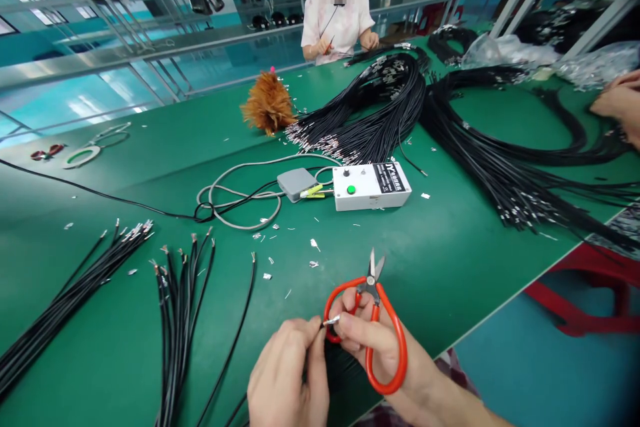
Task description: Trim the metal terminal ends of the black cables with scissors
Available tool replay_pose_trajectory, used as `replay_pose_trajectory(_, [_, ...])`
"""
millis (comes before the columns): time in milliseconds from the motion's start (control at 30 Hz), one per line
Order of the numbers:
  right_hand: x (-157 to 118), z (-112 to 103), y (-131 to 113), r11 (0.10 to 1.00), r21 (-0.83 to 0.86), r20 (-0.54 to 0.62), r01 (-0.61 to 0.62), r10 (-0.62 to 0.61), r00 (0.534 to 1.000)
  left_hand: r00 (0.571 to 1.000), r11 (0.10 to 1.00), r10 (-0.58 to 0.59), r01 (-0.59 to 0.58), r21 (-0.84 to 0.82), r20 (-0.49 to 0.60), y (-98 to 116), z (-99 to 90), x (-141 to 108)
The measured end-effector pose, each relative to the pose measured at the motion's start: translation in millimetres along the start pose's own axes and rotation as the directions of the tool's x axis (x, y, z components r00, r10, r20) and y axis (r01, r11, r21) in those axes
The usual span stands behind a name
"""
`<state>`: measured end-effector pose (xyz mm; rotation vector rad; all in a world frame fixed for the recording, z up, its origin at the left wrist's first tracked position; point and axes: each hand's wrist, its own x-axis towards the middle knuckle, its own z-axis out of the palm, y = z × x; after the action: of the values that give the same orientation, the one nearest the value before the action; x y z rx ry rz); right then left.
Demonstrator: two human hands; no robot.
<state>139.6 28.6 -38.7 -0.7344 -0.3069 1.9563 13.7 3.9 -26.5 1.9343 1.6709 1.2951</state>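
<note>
Two bare hands meet low at the near edge of the green table [450, 280], the left hand [290, 370] back upward with its fingers curled, thumb and forefinger pressed together on the end of a black cable [323, 325]. Opposite it, the right hand [373, 337] reaches in from the lower right, its thumb pointing left and pinching the silvery tip [333, 320] of that cable, while red-handled scissors [395, 373] hang on the same hand, one loop about its fingers, the other across the base of the thumb, the blades slightly parted and pointing away. Left of the hands lie one loose cable [239, 323], a small bundle [177, 320] with stripped ends, and a thicker bundle [70, 307]. Foil scraps [313, 264] dot the surface beyond. Farther on sits a white box [357, 197] with a green button [351, 189]; its black label [391, 177] reads "JY" in white, followed by characters and smaller lines too blurred to read. Just beside the box is a grey pedal [295, 183] with yellow connectors [313, 192]. Behind stand a large heap of black cables [385, 113] and a brown feather duster [269, 103]. Another person's hand [620, 103] shows at the right edge, and a co-worker in a pale shirt [320, 17] handles a cable across the table.
</note>
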Motion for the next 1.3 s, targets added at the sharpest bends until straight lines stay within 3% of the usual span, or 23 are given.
replay_pose_trajectory(167, [-3, -3, 12, 0.989, -0.147, -0.033, 0.035, -0.04, 0.999, 0.997, 0.999, -0.019, 0.023, -0.044, 0.071, -2, -4.6, 5])
replay_pose_trajectory(400, [-2, 6, 0, 0.972, -0.166, 0.009, 0.165, -0.166, 0.986, 0.979, 0.968, 0.196, -0.203, 0.145, 0.059, -8, -4.6, 3])
replay_pose_trajectory(533, [0, 12, -4, 0.97, -0.196, -0.024, 0.142, -0.149, 0.989, 0.964, 0.931, 0.259, -0.267, 0.247, 0.065, -11, -4.1, 0])
replay_pose_trajectory(733, [-1, 14, -9, 0.924, -0.336, -0.027, 0.183, -0.204, 0.979, 0.96, 0.929, 0.271, -0.278, 0.243, 0.066, -8, -6.0, 1])
replay_pose_trajectory(867, [-3, 13, -15, 0.878, -0.453, -0.001, 0.154, -0.174, 0.985, 0.955, 0.919, 0.288, -0.296, 0.261, 0.068, -10, -5.4, 1])
replay_pose_trajectory(1000, [-1, 12, -16, 0.886, -0.448, -0.046, 0.117, -0.154, 0.987, 0.931, 0.88, 0.349, -0.364, 0.305, 0.105, -14, -5.8, 0])
replay_pose_trajectory(1067, [0, 12, -17, 0.873, -0.471, -0.048, 0.127, -0.169, 0.985, 0.938, 0.897, 0.323, -0.346, 0.276, 0.127, -13, -6.6, -1])
replay_pose_trajectory(1200, [-1, 17, -25, 0.805, -0.573, 0.007, 0.154, -0.183, 0.983, 0.978, 0.986, 0.125, -0.141, 0.089, 0.166, -3, -8.3, 1])
replay_pose_trajectory(1300, [-4, 21, -33, 0.768, -0.616, 0.027, 0.174, -0.2, 0.979, 0.978, 0.997, 0.066, -0.06, -0.037, 0.199, 4, -10.1, 2])
